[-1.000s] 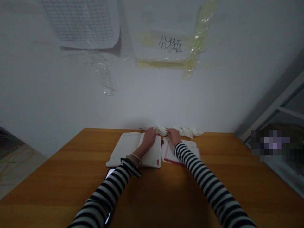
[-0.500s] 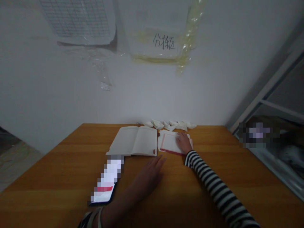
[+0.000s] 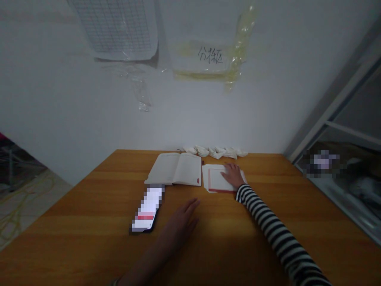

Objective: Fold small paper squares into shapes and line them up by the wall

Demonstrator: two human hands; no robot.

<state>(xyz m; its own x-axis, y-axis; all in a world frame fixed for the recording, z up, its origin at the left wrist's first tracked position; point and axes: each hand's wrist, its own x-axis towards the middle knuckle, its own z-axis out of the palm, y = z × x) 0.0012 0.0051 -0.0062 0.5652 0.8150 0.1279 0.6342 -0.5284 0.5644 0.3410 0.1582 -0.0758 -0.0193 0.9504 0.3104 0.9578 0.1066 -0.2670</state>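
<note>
My left hand lies flat on the wooden table, fingers stretched out, holding nothing, just right of a phone with a lit screen. My right hand rests palm down, fingers spread, on a stack of white sheets with a red border. An open notebook with blank pages lies left of that stack. A row of folded white paper pieces sits along the wall behind both.
The table butts against a white wall with a grid sheet and a taped handwritten note. A metal frame with glass stands at the right. Floor with cables shows at the left.
My left hand left the notebook and drew back onto the bare table beside the phone. My right hand moved from the folded papers down onto the red-bordered stack.
</note>
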